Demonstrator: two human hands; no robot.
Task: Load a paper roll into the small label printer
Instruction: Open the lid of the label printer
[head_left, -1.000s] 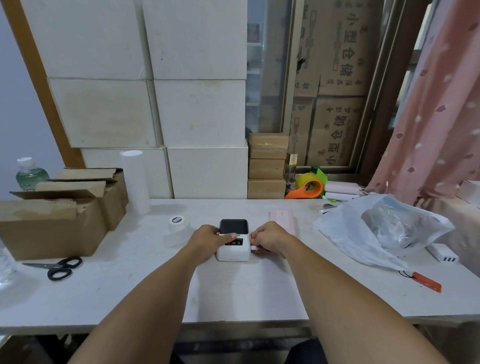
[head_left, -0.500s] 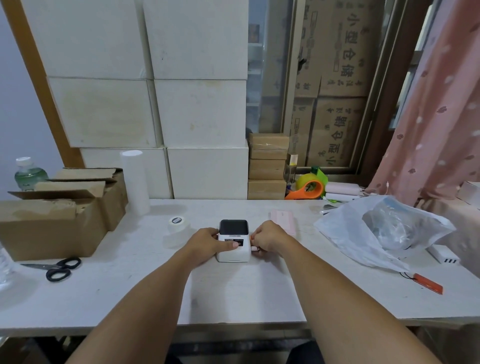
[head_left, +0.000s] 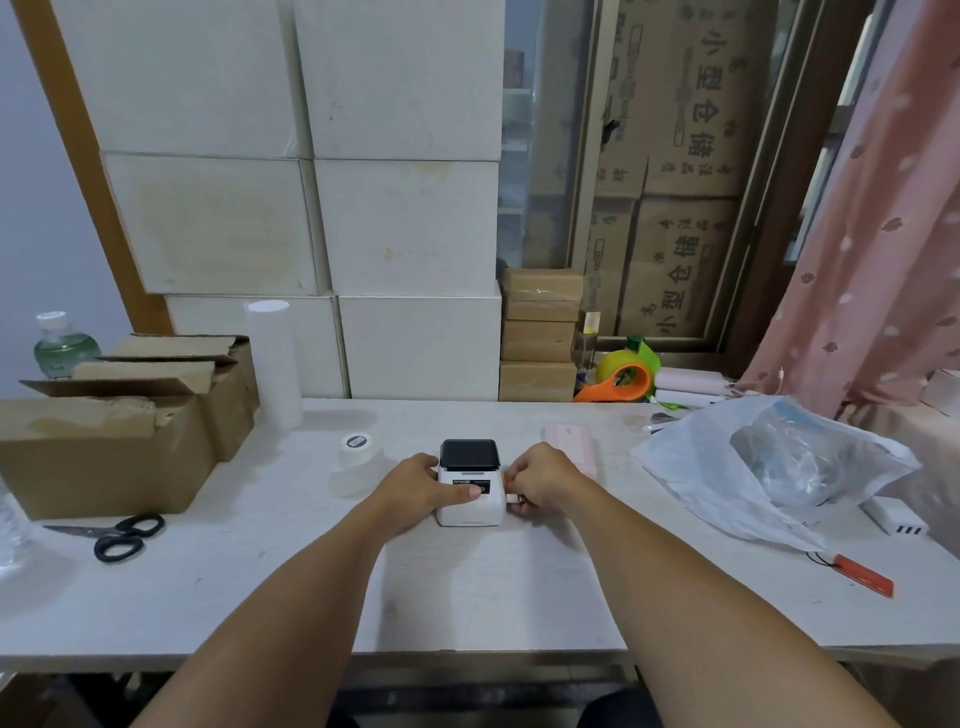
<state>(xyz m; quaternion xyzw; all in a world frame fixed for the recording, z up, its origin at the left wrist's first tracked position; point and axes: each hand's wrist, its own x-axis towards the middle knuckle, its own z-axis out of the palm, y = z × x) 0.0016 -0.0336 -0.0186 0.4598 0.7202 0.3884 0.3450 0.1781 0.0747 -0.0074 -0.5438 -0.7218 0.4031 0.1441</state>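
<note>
From the near table edge (head_left: 467, 639) our two forearms run forward and converge on the small label printer (head_left: 471, 483), which sits closed on the table at twelve o'clock from us; we judge the task barely begun, since the dark lid is down, no paper shows at the slot, and the paper roll (head_left: 356, 448) lies untouched on the table at about ten o'clock from the printer, near it but clear of our left hand; what is left, as we read it, is to open the cover, fetch the roll, seat it and shut the cover again. Our left hand (head_left: 415, 486) cups the printer's left side, palm down, with the thumb laid across the front face near the small label there, steadying the body rather than lifting it; our right hand (head_left: 540, 480) is curled against the right side, fingers bunched and pressing at the edge, probably feeling for a latch, though we cannot tell whether it pinches anything; a pink flat item (head_left: 570, 446) lies just beyond that hand at one o'clock; farther out, the scissors (head_left: 122, 535) rest at nine o'clock, the plastic bag (head_left: 779, 467) at three o'clock, and the tape dispenser (head_left: 623, 382) at one o'clock by the window.
</note>
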